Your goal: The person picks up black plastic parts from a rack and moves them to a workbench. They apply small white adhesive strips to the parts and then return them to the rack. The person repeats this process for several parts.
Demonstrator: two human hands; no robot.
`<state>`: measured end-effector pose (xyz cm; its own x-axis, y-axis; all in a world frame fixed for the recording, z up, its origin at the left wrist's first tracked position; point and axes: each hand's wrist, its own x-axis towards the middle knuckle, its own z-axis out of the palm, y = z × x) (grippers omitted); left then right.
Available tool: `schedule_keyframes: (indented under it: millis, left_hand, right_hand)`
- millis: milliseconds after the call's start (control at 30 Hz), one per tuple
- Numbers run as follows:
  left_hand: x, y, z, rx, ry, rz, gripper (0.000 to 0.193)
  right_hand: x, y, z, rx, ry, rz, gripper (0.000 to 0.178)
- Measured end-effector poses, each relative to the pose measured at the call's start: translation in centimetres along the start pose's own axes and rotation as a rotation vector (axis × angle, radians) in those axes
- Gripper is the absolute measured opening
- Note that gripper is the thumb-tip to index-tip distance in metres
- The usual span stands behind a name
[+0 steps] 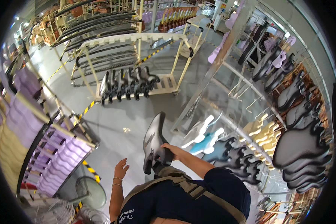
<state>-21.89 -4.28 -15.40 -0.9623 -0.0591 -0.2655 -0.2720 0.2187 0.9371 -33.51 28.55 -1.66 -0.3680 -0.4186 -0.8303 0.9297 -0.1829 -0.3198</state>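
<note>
Your right hand (pixel 168 150) grasps the grey-black guitar body (pixel 152 144) with its fingers; your left hand (pixel 121 169) hangs near it, fingers released

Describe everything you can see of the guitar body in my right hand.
The guitar body looks hard and glossy, grey shading to dark edges, with a curved outline and dark marks or recesses on its face. It is held tilted, lengthwise in the view, in front of the wearer. The right hand grips its right edge; the left hand is apart from it.
</note>
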Motion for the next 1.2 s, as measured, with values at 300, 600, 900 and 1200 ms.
schedule_keyframes:
  millis: [300, 600, 900, 1200]
  left_hand:
    - [26.3, 11.8, 5.5, -0.064, -0.061, -0.097, 0.041]
    - [49.8, 14.9, 8.8, -0.074, -0.351, -0.186, 0.039]
    - [71.9, 14.0, 22.6, 0.06, -0.249, -0.591, 0.089]
    - [78.6, 13.8, 29.4, 0.081, 0.084, -0.965, 0.117]
  right_hand:
    - [7.9, -20.8, -3.6, 0.005, 0.08, -0.093, 0.036]
    - [16.9, -34.4, -5.5, 0.21, 0.397, -0.354, 0.049]
    - [21.0, -45.7, -10.4, 0.115, 0.429, -0.298, 0.053]
    - [27.9, -55.4, -17.6, -0.131, 0.271, -0.171, 0.077]
